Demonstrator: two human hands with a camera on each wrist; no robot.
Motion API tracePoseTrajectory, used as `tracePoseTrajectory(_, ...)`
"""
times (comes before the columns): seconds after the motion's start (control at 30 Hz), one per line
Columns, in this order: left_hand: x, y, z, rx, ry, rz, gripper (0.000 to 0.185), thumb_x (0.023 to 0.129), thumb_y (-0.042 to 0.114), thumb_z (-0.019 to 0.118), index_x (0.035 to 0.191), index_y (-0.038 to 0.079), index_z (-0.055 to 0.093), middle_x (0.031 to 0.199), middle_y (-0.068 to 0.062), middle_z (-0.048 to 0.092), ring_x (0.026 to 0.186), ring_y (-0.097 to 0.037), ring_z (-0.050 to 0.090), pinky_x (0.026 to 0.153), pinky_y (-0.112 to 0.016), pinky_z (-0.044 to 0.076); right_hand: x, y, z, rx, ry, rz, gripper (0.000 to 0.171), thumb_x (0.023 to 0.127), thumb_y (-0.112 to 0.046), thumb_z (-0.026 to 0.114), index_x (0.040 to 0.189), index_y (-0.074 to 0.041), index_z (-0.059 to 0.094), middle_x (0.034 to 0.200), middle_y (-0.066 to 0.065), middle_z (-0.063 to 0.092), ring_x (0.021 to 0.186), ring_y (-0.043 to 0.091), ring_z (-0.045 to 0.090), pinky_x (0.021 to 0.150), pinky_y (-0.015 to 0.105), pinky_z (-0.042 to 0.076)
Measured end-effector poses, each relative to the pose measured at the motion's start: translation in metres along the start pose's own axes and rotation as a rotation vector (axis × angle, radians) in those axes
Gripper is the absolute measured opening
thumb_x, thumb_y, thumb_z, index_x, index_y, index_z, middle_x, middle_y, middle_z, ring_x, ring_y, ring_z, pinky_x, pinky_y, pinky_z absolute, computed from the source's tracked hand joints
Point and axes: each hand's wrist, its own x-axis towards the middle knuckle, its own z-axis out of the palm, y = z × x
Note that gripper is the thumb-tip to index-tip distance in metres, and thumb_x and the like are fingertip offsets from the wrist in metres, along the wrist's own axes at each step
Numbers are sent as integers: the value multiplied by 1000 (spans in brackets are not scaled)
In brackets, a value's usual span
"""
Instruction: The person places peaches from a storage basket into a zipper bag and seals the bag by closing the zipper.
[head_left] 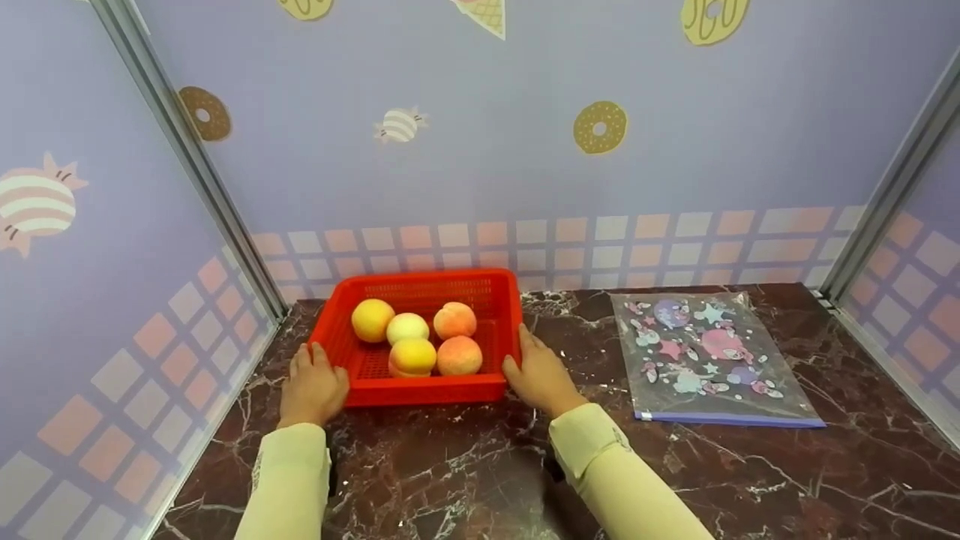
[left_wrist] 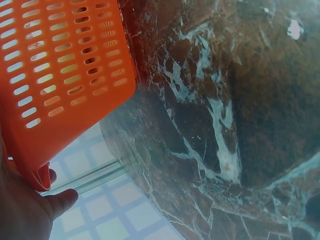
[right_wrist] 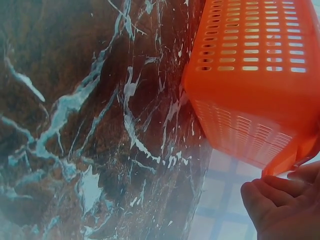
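A red plastic basket [head_left: 420, 393] with slotted walls sits on the table near the back wall. Inside lie several round fruits: two pinkish peaches [head_left: 460, 355] on the right, a pale yellowish one [head_left: 408, 330], a yellow-orange one [head_left: 373, 320] and a yellow one with a pink underside [head_left: 412, 358]. My left hand [head_left: 313, 386] holds the basket's left rim near the front corner. On the opposite side, my right hand [head_left: 546, 375] grips the right rim. Both wrist views show fingers at the rim of the basket [left_wrist: 65, 120], partly hidden by it.
A clear zip bag [head_left: 712, 352] with cartoon prints and a purple slider edge lies flat to the right. The dark red marbled tabletop [head_left: 450, 465] runs to a patterned purple back wall [head_left: 510, 165] and side panels.
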Motion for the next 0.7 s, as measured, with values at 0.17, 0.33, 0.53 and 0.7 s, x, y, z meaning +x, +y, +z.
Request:
tracePoseTrajectory(0.17, -1, -1, 1, -33, 16, -13, 69, 96, 23, 36, 147, -17, 13, 154, -38, 10, 142, -52, 14, 110, -66, 23, 1, 0, 1, 17, -1, 2, 69, 92, -30, 46, 149, 5, 28, 147, 24, 44, 131, 38, 49, 109, 47, 39)
tracePoseTrajectory(0.33, -2, -1, 2, -77, 30, -11, 69, 95, 22, 36, 147, -18, 13, 154, -36, 9, 143, -51, 11, 114, -61, 21, 2, 1, 2, 23, 0, -1, 69, 92, -28, 47, 149, 5, 28, 146, 24, 44, 130, 37, 49, 109, 46, 39)
tracePoseTrajectory(0.53, -3, -2, 4, -97, 75, 13, 67, 94, 19, 36, 145, -20, 17, 153, -37, 13, 140, -52, 15, 114, -60, 21, 0, 1, 1, 51, 7, -40, 69, 91, -26, 47, 148, 8, 29, 142, 28, 47, 127, 39, 52, 106, 49, 42)
tracePoseTrajectory(0.7, -3, -2, 4, -97, 85, 12, 66, 94, 18, 35, 145, -19, 17, 153, -37, 13, 140, -52, 16, 115, -60, 21, 0, 2, 0, 56, 1, -45, 68, 92, -24, 47, 148, 8, 27, 142, 28, 47, 127, 38, 51, 107, 48, 41)
